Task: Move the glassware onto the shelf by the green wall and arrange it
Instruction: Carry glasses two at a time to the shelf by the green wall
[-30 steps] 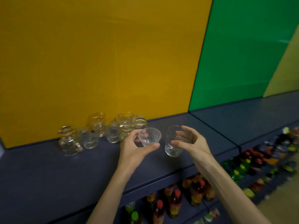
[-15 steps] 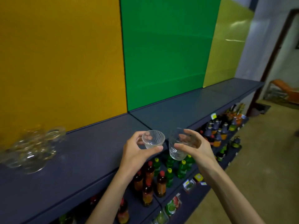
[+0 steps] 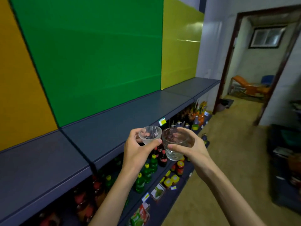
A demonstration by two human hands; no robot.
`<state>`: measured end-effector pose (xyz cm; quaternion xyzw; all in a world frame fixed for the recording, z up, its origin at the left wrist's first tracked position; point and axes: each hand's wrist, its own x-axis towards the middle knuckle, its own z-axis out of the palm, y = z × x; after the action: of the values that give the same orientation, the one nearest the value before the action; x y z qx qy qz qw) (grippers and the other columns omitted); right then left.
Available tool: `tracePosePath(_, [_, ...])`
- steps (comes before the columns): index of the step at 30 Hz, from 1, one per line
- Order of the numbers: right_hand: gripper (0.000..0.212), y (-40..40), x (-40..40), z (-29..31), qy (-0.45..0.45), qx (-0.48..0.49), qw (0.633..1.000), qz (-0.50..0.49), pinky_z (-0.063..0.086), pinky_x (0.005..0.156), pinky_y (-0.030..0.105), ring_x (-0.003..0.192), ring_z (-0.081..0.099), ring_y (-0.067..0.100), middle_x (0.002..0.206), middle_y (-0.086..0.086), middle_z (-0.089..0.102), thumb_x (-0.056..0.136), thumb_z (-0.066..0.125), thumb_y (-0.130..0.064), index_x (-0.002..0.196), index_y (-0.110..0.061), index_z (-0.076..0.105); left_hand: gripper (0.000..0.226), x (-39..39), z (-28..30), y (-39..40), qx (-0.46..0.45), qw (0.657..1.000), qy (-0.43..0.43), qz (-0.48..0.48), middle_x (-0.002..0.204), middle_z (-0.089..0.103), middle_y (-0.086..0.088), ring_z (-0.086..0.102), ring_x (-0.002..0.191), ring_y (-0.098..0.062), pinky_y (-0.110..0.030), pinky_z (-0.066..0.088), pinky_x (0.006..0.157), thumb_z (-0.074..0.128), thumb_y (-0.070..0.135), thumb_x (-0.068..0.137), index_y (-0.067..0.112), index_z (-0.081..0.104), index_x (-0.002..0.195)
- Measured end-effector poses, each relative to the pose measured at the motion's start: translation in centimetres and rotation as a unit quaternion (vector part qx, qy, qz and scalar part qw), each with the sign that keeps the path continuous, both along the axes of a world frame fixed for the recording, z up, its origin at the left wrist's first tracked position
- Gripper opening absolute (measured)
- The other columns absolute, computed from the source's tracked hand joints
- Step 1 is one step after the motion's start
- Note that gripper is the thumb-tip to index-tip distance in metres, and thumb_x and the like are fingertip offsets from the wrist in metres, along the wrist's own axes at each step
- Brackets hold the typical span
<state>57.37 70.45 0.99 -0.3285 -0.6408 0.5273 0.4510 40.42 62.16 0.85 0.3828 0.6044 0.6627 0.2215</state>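
Both hands are up beyond the shelf's (image 3: 123,115) front edge: left hand (image 3: 136,150) wrapped around a ribbed glass (image 3: 150,134), right hand (image 3: 192,147) gripping a tumbler (image 3: 175,144), rims touching, bare shelf beneath the green wall (image 3: 91,54).

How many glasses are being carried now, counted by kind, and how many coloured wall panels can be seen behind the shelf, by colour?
Ribbed glass, in the left hand: 1
Plain glass, in the right hand: 1
Orange panel: 1
Green panel: 1
Yellow panel: 1
Total: 2 glasses, 3 panels, 5 things.
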Motion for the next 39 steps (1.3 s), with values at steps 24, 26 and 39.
tracePosePath(24, [0.076,40.5,-11.7,0.2,-0.014,0.009,0.990,0.138,0.052,0.098,0.033,0.117,0.064,0.017,0.124,0.003,0.068,0.055,0.090,-0.011,0.125,-0.011,0.060,0.057,-10.2,2.8,34.6,-0.096,0.987,0.061,0.115,0.099,0.062,0.017,0.061,0.089,0.002,-0.019,0.046,0.067,0.089,0.028,0.065,0.027,0.057,0.112])
tracePosePath(26, [0.079,42.7,-13.1,0.0,-0.010,0.000,0.989,0.150,0.050,0.101,0.037,0.115,0.064,0.018,0.122,0.003,0.069,0.050,0.089,-0.016,0.124,-0.012,0.061,0.060,-11.3,2.2,36.3,-0.120,0.980,0.071,0.144,0.104,0.064,0.014,0.063,0.093,-0.005,-0.023,0.050,0.071,0.089,0.035,0.060,0.029,0.057,0.111])
tracePosePath(39, [0.072,60.2,-21.3,-1.8,-0.037,-0.025,0.958,0.284,0.051,0.096,0.035,0.115,0.061,0.016,0.119,-0.004,0.067,0.056,0.094,-0.010,0.117,-0.023,0.059,0.077,-16.4,-0.8,48.4,-0.218,0.919,0.075,0.320,0.118,0.065,0.006,0.060,0.112,-0.018,-0.035,0.051,0.096,0.086,0.045,0.050,0.025,0.061,0.120])
